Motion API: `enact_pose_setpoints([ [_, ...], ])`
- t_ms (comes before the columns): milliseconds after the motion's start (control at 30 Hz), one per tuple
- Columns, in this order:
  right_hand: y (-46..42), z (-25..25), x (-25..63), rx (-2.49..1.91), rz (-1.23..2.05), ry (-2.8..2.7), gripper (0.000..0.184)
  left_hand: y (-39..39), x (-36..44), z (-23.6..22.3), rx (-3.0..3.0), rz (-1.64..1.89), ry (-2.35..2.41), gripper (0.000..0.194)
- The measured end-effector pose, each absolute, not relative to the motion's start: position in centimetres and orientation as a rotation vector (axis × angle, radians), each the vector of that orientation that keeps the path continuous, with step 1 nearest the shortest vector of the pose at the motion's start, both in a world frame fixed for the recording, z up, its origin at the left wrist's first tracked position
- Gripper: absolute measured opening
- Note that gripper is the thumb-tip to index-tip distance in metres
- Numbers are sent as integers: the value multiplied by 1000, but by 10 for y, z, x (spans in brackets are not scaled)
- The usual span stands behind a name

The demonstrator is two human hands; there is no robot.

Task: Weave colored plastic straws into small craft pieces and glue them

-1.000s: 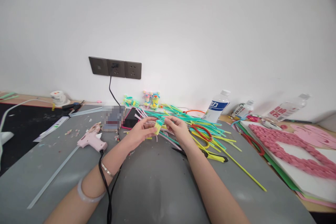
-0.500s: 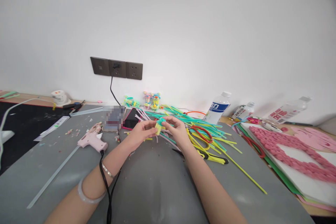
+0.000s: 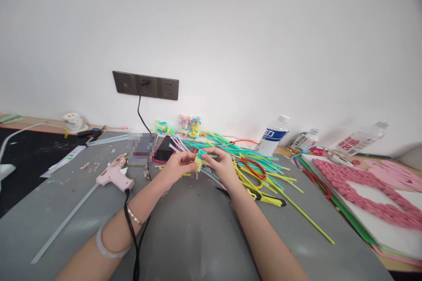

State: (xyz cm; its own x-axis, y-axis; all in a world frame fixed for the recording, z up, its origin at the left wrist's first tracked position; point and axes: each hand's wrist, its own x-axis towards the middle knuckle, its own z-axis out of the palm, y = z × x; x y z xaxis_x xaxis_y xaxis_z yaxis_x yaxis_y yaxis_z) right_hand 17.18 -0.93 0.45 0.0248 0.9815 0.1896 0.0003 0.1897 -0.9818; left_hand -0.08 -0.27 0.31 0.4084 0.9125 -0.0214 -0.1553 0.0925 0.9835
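Note:
A small yellow and teal pipe-cleaner figure (image 3: 198, 162) is held up between my two hands, over the front of the pile. My left hand (image 3: 178, 167) pinches its yellow lower part from the left. From the right, the thumb and fingers of my right hand (image 3: 220, 163) close on the teal coil at its top. Behind and to the right spreads a heap of teal, yellow and lilac pipe cleaners (image 3: 277, 171). Red-orange-handled scissors (image 3: 253, 168) lie in the heap, and yellow-and-black-handled pliers (image 3: 270, 199) rest at its near edge.
A pink glue gun (image 3: 115, 178) with a glue stick and black cord lies at left, the cord passing by my left forearm. Finished figures (image 3: 190, 126) stand along the wall. A bottle (image 3: 273, 136) stands behind the heap; a pink braided ring (image 3: 365, 191) lies at right.
My right fingers have moved in closer around the teal top, which now sits as a coil on the yellow part. My left hand keeps its pinch.

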Motion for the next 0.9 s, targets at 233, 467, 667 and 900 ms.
enact_pose_setpoints([
  [233,-3,-3,176,-1024,987,-1081,29,-5,1,6,981,1027,787,41],
  [467,-5,2,176,-924,1062,-1034,29,2,0,10,733,1058,678,22],
  [667,-7,4,172,-919,1156,-989,32,1,-3,13,635,996,616,8],
  [900,-10,5,171,-919,1210,-1017,32,5,-5,1,626,960,628,14],
])
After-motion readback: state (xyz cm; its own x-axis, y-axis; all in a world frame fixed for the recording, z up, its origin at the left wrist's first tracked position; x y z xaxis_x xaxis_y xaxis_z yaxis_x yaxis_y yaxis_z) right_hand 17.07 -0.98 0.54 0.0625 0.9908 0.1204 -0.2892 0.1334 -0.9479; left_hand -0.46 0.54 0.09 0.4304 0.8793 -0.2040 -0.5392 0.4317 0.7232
